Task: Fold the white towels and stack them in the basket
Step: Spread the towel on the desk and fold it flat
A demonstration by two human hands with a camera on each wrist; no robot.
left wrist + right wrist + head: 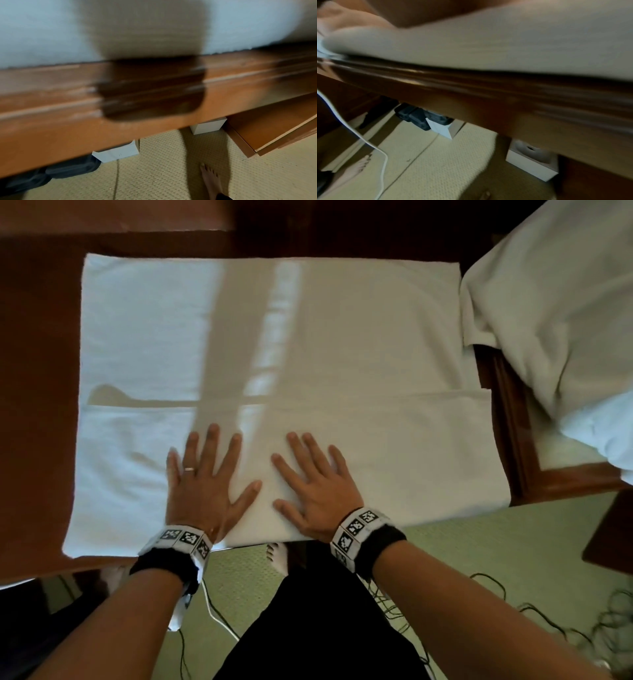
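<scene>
Two hands flat on a white towel

The left hand (202, 474) and right hand (313, 484) lie palm-down, fingers spread, side by side on the towel's (308, 344) folded near flap, forearms reaching over the wooden table (37, 378) edge.

White towel (342, 344) lies spread flat on the table, its near edge folded over.

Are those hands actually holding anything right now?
Nothing is held. The left hand and right hand lie flat, fingers spread, on the near folded part of the white towel.
</scene>
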